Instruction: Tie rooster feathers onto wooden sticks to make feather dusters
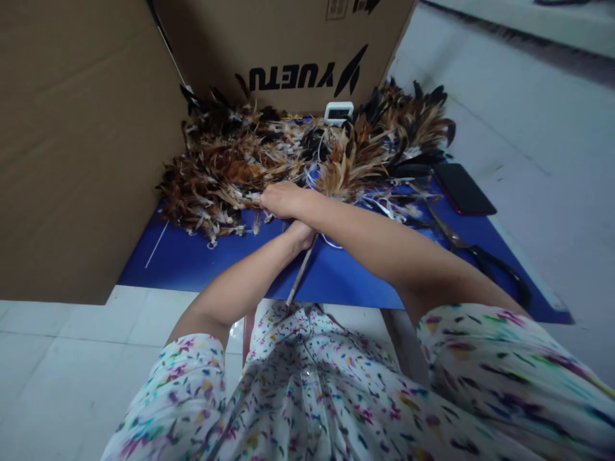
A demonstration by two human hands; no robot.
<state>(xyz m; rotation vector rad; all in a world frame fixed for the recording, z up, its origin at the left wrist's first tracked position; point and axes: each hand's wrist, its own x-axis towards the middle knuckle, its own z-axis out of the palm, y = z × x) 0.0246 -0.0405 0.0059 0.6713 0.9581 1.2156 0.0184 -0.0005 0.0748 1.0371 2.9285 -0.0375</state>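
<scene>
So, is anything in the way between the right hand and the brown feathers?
Nothing visible: the right hand is right at the brown feathers. The left hand, partly hidden, sits by the right wrist, not between them.

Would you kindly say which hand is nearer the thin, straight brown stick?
Left: the left hand is at the visible upper end of the stick; the right hand is farther away, by brown feathers.

Right hand (281, 200) crosses over left hand (303, 235) beside brown feathers (235, 163).
</scene>
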